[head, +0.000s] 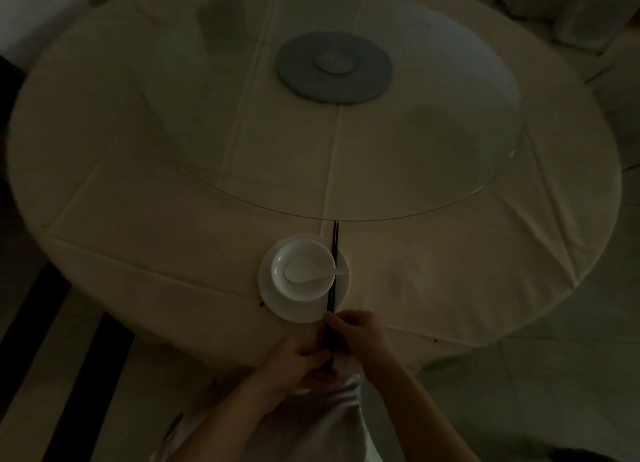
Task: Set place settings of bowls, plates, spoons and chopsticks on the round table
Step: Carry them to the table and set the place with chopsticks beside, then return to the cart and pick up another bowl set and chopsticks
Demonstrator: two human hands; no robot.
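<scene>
A white plate lies at the near edge of the round table, which has a pale cloth. A white bowl stands on the plate, and a white spoon rests inside it with its handle pointing right. A pair of dark chopsticks runs away from me along the bowl's right side, crossing the plate. My right hand pinches their near end just below the plate. My left hand grips the same end lower down, beside the right hand.
A clear glass turntable covers the middle of the table, with a grey round base under it. Pale chairs or bags stand at the far right. Dark stripes mark the floor at the left. The room is dim.
</scene>
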